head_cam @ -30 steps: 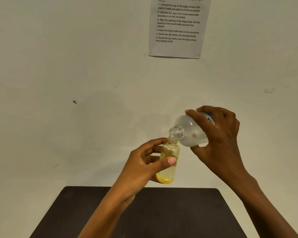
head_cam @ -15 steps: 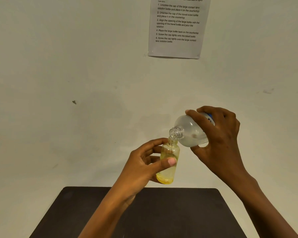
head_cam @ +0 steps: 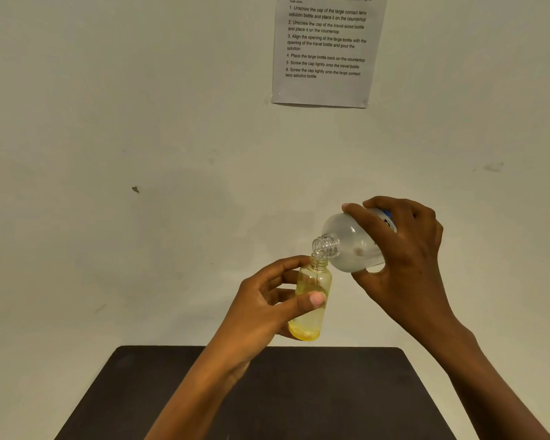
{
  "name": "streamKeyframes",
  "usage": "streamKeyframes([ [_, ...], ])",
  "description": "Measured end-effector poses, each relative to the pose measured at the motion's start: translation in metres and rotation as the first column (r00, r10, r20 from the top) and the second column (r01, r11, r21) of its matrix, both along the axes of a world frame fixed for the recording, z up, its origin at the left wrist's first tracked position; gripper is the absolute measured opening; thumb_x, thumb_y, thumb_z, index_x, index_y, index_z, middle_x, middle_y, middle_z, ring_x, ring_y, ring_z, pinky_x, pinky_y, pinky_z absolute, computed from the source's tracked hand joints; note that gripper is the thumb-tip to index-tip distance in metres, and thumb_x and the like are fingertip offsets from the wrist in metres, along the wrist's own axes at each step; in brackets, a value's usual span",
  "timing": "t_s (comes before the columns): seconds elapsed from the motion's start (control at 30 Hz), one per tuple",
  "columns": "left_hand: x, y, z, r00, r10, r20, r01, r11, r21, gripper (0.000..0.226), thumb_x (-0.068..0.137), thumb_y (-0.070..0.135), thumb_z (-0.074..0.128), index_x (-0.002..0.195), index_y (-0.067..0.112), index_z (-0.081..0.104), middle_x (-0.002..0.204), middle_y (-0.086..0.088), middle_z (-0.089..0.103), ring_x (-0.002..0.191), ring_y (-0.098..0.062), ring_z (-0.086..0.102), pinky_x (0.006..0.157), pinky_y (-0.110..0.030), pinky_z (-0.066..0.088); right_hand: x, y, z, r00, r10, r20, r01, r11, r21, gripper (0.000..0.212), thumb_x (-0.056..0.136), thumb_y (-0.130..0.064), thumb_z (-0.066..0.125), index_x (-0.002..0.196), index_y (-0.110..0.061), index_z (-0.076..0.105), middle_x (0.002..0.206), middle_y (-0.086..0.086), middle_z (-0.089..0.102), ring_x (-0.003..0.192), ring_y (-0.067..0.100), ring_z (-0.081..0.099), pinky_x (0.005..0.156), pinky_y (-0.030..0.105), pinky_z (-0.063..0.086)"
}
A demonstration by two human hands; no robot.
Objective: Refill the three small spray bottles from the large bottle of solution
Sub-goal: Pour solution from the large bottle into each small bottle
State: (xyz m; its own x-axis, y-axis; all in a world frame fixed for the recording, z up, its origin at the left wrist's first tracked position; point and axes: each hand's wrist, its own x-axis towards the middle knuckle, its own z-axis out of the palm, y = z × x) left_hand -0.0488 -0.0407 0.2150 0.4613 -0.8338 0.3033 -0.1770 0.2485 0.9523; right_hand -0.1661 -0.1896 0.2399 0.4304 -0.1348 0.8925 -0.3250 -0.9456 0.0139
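A pale wall (head_cam: 140, 122) fills most of the view. Below it lies a dark table (head_cam: 299, 401), the landmark for everything else. A printed sheet (head_cam: 326, 52) of numbered steps hangs on the wall, high above the table's far edge and a little right of its middle.

Both forearms rise from the near side of the table and meet in the air above its far edge. The right hand (head_cam: 404, 258) is wrapped around the large bottle (head_cam: 351, 246), thumb on its upper shoulder and fingers round the body. That bottle is clear, tipped down to the left, with its cap off; part of a blue label shows by the knuckles. The left hand (head_cam: 267, 306) grips the small spray bottle (head_cam: 311, 300), thumb pressed across its front and fingers behind. The small bottle is held almost upright, leaning slightly, just above the table's far edge, uncapped, and yellow-tinted with a brighter yellow base. The large bottle's threaded neck sits right at the small bottle's open mouth. Whether liquid is running between them cannot be told.
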Motion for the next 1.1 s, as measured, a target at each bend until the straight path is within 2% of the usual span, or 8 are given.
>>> streamKeyframes([
  [0.5,0.0000,-0.0010,-0.0011,1.000,-0.005,-0.009,0.005,1.000,0.014,0.049,0.057,0.035,0.070,0.104,0.040,0.059,0.110,0.003,0.063,0.100,-0.023,0.064,0.070,-0.038,0.060,-0.0017,-0.0004,-0.0013,1.000,-0.009,-0.003,0.009,1.000,0.005,0.082,0.056,-0.012,0.085,0.125,-0.029,0.043,0.120,0.012,0.052,0.116,0.028,0.034,0.091,0.044,0.033],
  [0.7,-0.0005,-0.0019,-0.0009,1.000,-0.006,-0.006,0.006,1.000,0.017,0.047,0.057,0.036,0.069,0.103,0.041,0.058,0.109,0.007,0.063,0.099,-0.021,0.064,0.067,-0.034,0.060,-0.0016,-0.0004,-0.0010,1.000,-0.005,0.000,0.005,1.000,-0.001,0.084,0.054,-0.012,0.085,0.125,-0.028,0.043,0.120,0.012,0.053,0.115,0.028,0.034,0.088,0.047,0.035],
  [1.1,-0.0008,-0.0022,-0.0013,1.000,-0.003,-0.005,0.003,1.000,0.021,0.050,0.057,0.035,0.069,0.106,0.039,0.058,0.113,0.003,0.062,0.102,-0.025,0.063,0.071,-0.038,0.060,-0.0015,-0.0009,-0.0012,1.000,-0.007,-0.001,0.007,1.000,-0.003,0.084,0.054,-0.010,0.085,0.124,-0.028,0.044,0.119,0.012,0.053,0.115,0.028,0.034,0.089,0.045,0.034],
])
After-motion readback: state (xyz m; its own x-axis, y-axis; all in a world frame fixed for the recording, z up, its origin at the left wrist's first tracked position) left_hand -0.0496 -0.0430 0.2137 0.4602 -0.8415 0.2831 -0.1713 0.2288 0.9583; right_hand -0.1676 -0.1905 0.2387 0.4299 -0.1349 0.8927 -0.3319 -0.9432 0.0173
